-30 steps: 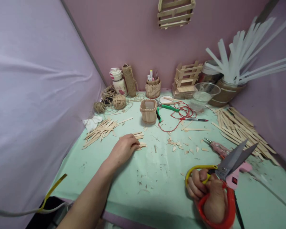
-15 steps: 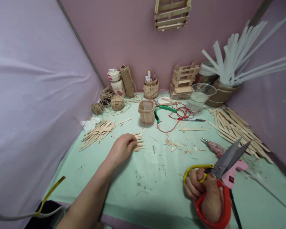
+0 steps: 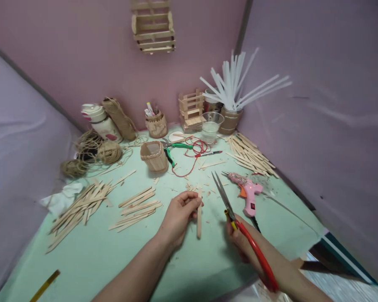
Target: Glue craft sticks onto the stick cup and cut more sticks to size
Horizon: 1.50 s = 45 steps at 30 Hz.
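Observation:
A wooden stick (image 3: 199, 220) stands nearly upright in the picture, pinched between the fingers and thumb of my left hand (image 3: 182, 214). To its right, my right hand (image 3: 239, 235) is wrapped round scissors (image 3: 228, 203) with red and yellow handles, their blades pointing up and slightly left. The blade tips are apart from the stick. Left of my left hand lies a small group of sticks (image 3: 140, 206). Wood chips (image 3: 192, 187) are scattered just beyond my left fingers. A square stick-covered cup (image 3: 154, 157) sits behind them.
A pink glue gun (image 3: 248, 191) lies right of the scissors. Stick piles are at the left (image 3: 85, 203) and right (image 3: 252, 155). Green-handled pliers (image 3: 181, 146), red cord (image 3: 192, 167), twine balls (image 3: 109, 152), a bottle (image 3: 102, 123) and a clear cup (image 3: 211, 128) are further back.
My left hand has moved off the small group of sticks and now holds one stick. The scissors have come closer to it, their blades nearer together. The view has turned right.

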Available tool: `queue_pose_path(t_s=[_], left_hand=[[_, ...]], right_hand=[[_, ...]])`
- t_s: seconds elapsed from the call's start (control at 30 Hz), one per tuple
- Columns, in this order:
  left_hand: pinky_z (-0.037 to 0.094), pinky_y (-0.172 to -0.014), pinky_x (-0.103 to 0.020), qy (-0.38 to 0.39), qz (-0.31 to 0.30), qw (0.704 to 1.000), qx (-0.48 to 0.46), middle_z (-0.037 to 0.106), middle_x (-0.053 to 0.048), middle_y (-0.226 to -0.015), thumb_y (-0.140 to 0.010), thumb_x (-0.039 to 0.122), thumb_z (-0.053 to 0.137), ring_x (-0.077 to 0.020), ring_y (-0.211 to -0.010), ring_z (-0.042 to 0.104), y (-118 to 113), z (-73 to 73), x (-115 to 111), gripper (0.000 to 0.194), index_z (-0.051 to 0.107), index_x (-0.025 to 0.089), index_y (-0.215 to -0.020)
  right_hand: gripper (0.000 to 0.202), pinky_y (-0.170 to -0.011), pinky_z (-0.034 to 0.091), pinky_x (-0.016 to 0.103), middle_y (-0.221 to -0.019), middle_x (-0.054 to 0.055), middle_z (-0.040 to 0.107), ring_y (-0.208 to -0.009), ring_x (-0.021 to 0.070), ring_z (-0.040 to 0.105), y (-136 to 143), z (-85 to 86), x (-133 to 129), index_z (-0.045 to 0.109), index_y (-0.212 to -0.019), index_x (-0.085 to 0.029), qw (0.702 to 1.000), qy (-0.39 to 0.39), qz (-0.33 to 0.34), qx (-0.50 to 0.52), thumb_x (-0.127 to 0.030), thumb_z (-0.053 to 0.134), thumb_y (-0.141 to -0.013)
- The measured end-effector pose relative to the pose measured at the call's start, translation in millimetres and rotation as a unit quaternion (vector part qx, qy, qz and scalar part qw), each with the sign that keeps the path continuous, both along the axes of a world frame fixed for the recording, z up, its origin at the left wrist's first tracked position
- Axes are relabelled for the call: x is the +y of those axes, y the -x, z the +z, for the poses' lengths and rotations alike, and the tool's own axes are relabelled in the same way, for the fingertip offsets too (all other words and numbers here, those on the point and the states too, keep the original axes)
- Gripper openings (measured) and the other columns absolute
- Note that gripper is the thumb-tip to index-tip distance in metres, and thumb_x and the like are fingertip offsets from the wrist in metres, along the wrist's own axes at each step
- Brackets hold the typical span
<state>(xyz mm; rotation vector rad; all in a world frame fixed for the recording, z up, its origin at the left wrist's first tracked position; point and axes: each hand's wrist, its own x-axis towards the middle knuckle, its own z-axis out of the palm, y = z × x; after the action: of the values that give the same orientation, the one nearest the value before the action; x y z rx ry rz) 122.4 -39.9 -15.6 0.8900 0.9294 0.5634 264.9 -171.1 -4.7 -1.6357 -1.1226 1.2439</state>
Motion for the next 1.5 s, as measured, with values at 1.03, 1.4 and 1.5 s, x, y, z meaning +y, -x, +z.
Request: queue_pose_path(t_s=[1.03, 1.4, 1.5], left_hand=[[0.042, -0.07, -0.023, -0.076, -0.014, 0.997, 0.0, 0.061, -0.001, -0.076, -0.071, 0.03, 0.072, -0.0122, -0.072, 0.053, 8, 1.1, -17, 0.016, 0.065, 0.016, -0.076], [0.042, -0.067, -0.024, -0.046, -0.021, 0.999, 0.019, 0.063, -0.001, -0.07, -0.066, 0.031, 0.075, -0.0122, -0.067, 0.053, 9, 2.3, -15, 0.018, 0.069, 0.016, -0.073], [0.043, -0.066, -0.025, -0.032, -0.024, 0.999, 0.022, 0.064, -0.002, -0.069, -0.065, 0.033, 0.076, -0.0127, -0.066, 0.054, 9, 2.2, -15, 0.02, 0.07, 0.015, -0.073]], right_hand=[[0.035, -0.057, 0.033, 0.027, -0.076, 0.0, 0.058, -0.066, 0.0163, 0.051, 7, 32.4, 6, 0.041, -0.082, -0.022, 0.965, 0.183, 0.135, -0.135, -0.053, 0.057, -0.081], [0.038, -0.053, 0.032, 0.027, -0.072, 0.002, 0.058, -0.062, 0.0157, 0.05, 8, 39.0, 12, 0.045, -0.081, -0.02, 0.965, 0.195, 0.132, -0.113, -0.057, 0.056, -0.08], [0.04, -0.054, 0.033, 0.027, -0.073, 0.003, 0.058, -0.063, 0.016, 0.05, 7, 35.4, 10, 0.047, -0.082, -0.02, 0.965, 0.198, 0.13, -0.111, -0.059, 0.055, -0.08]])
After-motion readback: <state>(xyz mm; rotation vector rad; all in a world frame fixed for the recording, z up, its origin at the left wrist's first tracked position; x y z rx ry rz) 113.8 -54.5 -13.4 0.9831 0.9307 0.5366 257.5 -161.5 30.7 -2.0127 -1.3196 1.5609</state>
